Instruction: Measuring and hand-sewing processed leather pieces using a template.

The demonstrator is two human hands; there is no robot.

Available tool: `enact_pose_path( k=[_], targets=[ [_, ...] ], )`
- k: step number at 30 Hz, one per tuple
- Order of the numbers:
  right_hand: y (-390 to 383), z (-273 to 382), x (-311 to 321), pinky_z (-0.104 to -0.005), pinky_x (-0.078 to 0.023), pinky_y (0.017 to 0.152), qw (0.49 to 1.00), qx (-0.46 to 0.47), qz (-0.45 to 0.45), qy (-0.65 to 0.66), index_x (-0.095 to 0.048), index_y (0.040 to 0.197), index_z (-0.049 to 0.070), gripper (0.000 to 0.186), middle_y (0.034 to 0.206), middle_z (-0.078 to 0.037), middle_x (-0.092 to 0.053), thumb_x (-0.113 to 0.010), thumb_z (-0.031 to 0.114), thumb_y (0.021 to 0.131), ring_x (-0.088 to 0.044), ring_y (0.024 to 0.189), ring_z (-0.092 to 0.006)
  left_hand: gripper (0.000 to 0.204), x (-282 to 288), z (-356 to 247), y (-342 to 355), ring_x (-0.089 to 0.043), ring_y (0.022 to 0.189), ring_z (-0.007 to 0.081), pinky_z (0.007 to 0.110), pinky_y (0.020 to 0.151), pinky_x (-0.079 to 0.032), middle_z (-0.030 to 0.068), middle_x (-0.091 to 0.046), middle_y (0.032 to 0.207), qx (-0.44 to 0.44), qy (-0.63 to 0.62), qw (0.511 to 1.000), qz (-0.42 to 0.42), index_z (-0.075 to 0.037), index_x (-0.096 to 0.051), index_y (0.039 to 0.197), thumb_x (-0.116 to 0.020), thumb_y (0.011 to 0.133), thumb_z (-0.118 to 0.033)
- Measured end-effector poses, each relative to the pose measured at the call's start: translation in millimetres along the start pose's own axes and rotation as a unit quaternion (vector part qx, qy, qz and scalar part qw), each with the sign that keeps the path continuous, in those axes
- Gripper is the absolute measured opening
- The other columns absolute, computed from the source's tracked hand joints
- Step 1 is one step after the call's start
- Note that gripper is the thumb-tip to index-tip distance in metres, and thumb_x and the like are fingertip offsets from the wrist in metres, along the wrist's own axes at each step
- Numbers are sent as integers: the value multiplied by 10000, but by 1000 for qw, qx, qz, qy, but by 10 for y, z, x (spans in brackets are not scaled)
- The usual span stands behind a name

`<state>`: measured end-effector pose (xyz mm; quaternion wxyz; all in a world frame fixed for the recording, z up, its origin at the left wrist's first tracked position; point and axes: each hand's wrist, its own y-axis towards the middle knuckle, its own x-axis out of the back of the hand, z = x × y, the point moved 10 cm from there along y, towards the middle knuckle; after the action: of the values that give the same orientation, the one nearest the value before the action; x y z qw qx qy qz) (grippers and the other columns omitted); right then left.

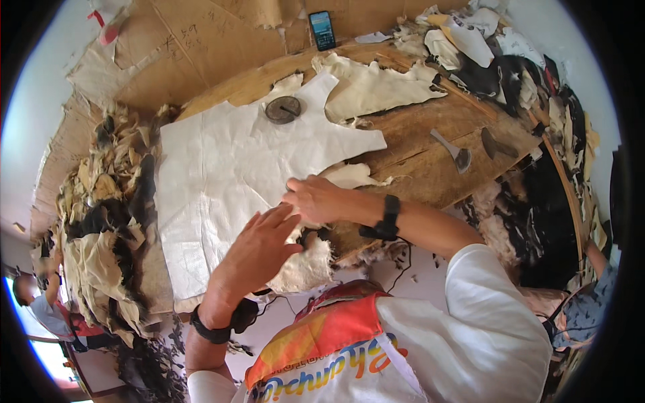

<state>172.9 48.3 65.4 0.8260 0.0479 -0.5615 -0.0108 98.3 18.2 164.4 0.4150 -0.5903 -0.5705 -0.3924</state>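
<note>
Head view. Your work thing, a white, creased, vest-shaped flat sheet [215,164], lies from centre toward 9 and 10 o'clock on a brown, worn wooden board [416,144]. A cream, ragged-edged hide [308,267] shows from under its near side, around 6 o'clock.

Your left hand [259,248], at 8 o'clock, is palm down, fingers stretched and thumb apart, over the sheet's near edge; it is released, clasping nothing. Your right hand [316,198], about centre, has bent fingers just beside the left fingertips, at the sheet's edge; whether it pinches anything cannot be told. Each wrist wears a black band.

A round, dark grey slotted disc [283,110] rests on the sheet at 11 o'clock. A second pale hide [386,87] with an irregular outline lies at 1 o'clock. Between 2 and 3 o'clock: a fan-bladed metal hand tool [458,154], and near it a dark, flat blade-like piece [497,144].

Periphery: an upright dark phone with lit screen [322,31] at 12; a heap of tan and black fur scraps [101,195] at 9; black-and-white fur [521,221] between 3 and 4. Other people, partly visible, at 8 and 4.
</note>
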Motion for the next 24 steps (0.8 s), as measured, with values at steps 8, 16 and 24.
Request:
enact_pose_path(
  k=[8, 16, 24],
  targets=[
    [-542, -1185, 985, -432, -474, 710, 984, -134, -107, 52, -643, 860, 52, 220, 883, -150, -625, -579, 257, 810, -608, 795, -343, 523, -416, 1049, 1395, -351, 1270, 331, 407, 1040, -305, 182, -401, 1355, 65, 1, 997, -37, -10, -423, 1291, -544, 877, -306],
    [-366, -2493, 757, -473, -419, 851, 949, -300, -62, -78, -655, 941, 48, 412, 958, -134, -648, -616, 428, 786, -602, 951, -302, 652, -1210, 964, 2000, -146, 1367, 352, 653, 1025, -106, 113, -194, 1484, 152, 88, 983, -57, -107, -256, 1411, -455, 891, -446],
    [-197, -2562, 594, -463, -427, 813, 964, -261, -42, 26, -673, 883, 120, 323, 923, -85, -667, -653, 406, 734, -616, 910, -284, 628, -1195, 946, 1984, -99, 1379, 340, 621, 1047, -67, 107, -163, 1495, 157, 83, 982, -58, -143, -234, 1425, -433, 904, -432]
  ],
)
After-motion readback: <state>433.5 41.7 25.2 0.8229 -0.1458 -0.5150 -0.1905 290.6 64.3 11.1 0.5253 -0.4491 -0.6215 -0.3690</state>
